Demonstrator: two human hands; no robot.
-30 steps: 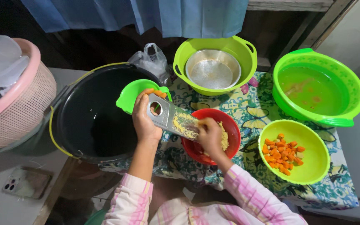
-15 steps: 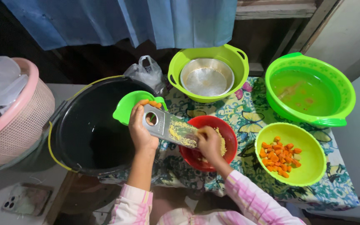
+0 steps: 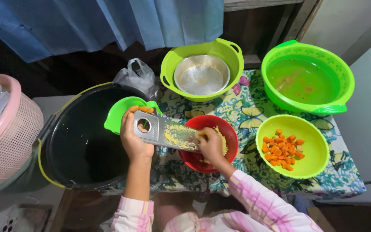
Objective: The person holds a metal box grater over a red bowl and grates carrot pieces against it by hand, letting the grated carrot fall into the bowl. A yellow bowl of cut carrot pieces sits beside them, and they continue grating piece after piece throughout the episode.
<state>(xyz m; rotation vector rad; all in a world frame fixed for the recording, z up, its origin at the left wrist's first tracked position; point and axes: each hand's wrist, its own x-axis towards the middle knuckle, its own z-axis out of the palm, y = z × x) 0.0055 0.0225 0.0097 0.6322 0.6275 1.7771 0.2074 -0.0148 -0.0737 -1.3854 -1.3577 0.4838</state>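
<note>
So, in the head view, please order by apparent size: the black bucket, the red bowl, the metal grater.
1. black bucket, clearly largest.
2. red bowl.
3. metal grater, smallest, though partly hidden by both hands.

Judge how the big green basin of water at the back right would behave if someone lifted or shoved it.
The green basin holds orange-tinged water, so it is probably heavy for its size and apt to slosh. Its thin plastic wall may flex when lifted. Pushed, it may drag the patterned tablecloth along.

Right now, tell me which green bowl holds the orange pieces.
The shallow yellow-green bowl nearest the right hand. The handled bowl holds a metal dish; the large bowl holds liquid.
</note>
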